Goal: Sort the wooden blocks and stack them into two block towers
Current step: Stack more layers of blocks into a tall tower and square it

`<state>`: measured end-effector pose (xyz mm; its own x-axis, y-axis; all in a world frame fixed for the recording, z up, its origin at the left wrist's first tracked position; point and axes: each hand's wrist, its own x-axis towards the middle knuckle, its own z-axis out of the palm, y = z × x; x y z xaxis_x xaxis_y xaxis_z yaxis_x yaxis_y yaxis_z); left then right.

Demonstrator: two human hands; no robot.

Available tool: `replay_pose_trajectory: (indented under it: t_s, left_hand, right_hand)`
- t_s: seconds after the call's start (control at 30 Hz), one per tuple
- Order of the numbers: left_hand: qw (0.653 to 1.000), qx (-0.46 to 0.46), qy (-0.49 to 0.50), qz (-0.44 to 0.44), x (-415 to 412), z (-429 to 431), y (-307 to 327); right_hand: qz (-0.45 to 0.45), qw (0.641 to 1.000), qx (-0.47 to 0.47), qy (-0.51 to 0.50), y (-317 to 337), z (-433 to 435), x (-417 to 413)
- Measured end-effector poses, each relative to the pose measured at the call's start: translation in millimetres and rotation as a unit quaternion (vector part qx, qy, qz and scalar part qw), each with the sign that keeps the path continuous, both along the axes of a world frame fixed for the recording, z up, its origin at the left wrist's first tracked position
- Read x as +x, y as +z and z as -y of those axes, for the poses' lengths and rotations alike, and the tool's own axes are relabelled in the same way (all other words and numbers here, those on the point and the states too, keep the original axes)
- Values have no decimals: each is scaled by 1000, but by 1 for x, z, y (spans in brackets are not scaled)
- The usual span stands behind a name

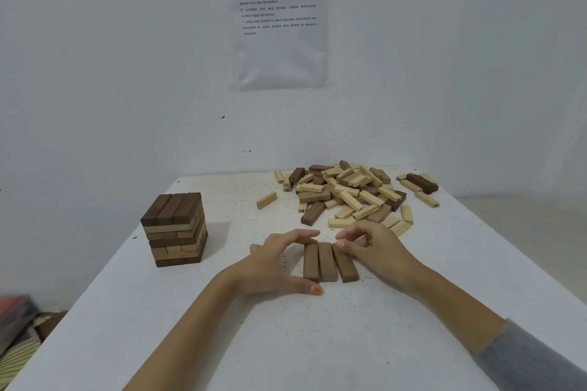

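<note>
Brown blocks x3, outer far ends hid: left hand, right hand.

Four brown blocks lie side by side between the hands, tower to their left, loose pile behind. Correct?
Not four: the head view shows three brown blocks side by side between the left hand and right hand; tower and loose pile are as stated.

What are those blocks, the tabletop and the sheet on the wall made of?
Blocks: wood, likely; grain lines show, in pale and dark brown, with a matt, unvarnished look.
Table: unclear; its top is white, rough and speckled, perhaps painted.
Sheet: printed paper, seemingly in a clear plastic sleeve, given its faint sheen.
</note>
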<state>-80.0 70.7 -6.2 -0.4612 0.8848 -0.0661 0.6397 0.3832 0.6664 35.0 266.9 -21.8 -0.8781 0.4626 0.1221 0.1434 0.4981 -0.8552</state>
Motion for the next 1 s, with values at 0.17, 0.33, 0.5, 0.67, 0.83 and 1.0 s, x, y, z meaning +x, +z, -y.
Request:
replay_pose_trajectory:
  t_s: [0.17,0.33,0.5,0.67,0.83,1.0]
  left_hand:
    - [999,29,21,-14,2,-2,-2]
    - [996,62,47,-34,7,-5,-5]
    - [995,72,61,-33,8,-6,-8]
    - [995,70,63,-35,8,-7,-8]
    - [996,66,61,-27,8,-7,-9]
    - [996,67,56,-33,6,-7,-11]
  right_hand:
    - [50,983,-59,166,7,-15,10]
    - [67,970,47,230,7,-22,17]
    - [41,978,61,197,4,-16,16]
    - [25,979,61,193,1,-15,16]
    - [16,981,67,181,1,-13,14]
    - [11,981,80,176,1,-10,14]
